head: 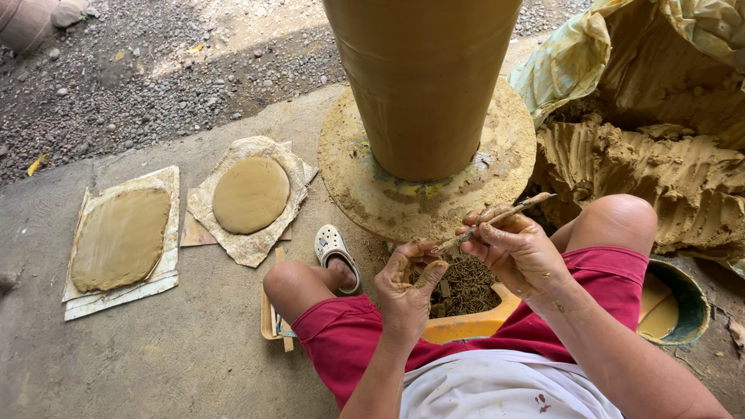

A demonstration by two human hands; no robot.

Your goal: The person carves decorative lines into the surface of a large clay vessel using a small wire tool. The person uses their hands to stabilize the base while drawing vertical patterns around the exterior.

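A tall clay vessel (421, 85) stands on a clay-smeared round turntable (497, 167) in front of me. My right hand (516, 252) grips a thin clay-coated stick tool (497, 219), its tip pointing down-left toward my left hand (410, 283). My left hand is cupped with fingers curled, thumb near the tool's tip; whether it holds a bit of clay I cannot tell. Below both hands sits a yellow basin (466, 326) holding clay shavings (466, 285). I sit with knees apart in red shorts.
A large heap of raw clay (667, 182) under a plastic sheet lies at right. A green bucket (683, 306) is beside my right thigh. A round clay slab (250, 194) and a squarish clay slab (120, 239) lie on paper at left. Gravel lies beyond.
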